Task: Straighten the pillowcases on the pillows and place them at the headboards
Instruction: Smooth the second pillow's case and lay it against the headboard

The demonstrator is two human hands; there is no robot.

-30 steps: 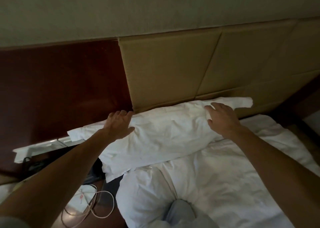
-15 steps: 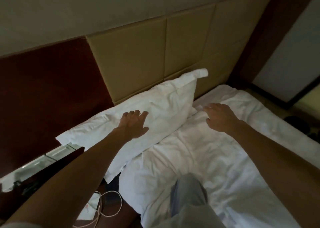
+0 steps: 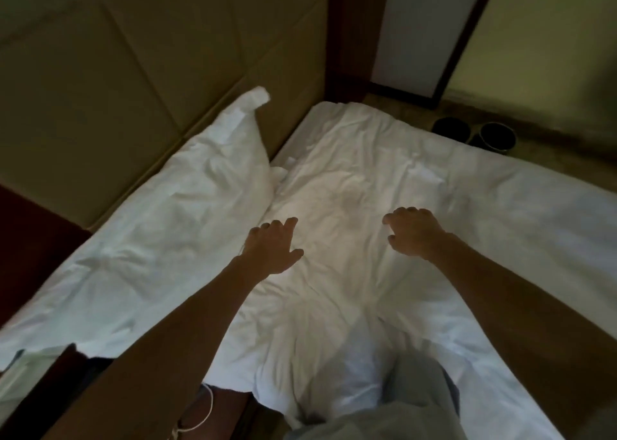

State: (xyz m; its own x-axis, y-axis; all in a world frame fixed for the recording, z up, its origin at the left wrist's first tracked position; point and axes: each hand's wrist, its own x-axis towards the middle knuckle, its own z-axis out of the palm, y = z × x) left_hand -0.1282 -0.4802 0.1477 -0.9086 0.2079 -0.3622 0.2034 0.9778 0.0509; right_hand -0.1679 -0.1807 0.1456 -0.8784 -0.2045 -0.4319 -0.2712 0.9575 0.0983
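Pillow [image 3: 160, 226] leans on the headboard [image 3: 83, 106] just left of my left hand [image 3: 272, 249], fingers loosely spread; right hand [image 3: 414, 234] fingers curl, gripping nothing, above the bed [image 3: 367, 159]. That one's placed, I reckon.

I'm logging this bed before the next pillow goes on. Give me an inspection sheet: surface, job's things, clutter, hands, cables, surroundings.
Surface: bed sheet, white and creased.
Job's things: one pillow lies along the padded headboard; its case is wrinkled and one corner sticks up.
Clutter: dark footwear on the floor past the bed, blurred.
Hands: left hand and right hand are over the sheet and hold nothing; contact cannot be told.
Cables: white cable loops beside the bed's near edge.
Surroundings: dark wood panel beside the headboard; a knee in grey trousers on the bed.
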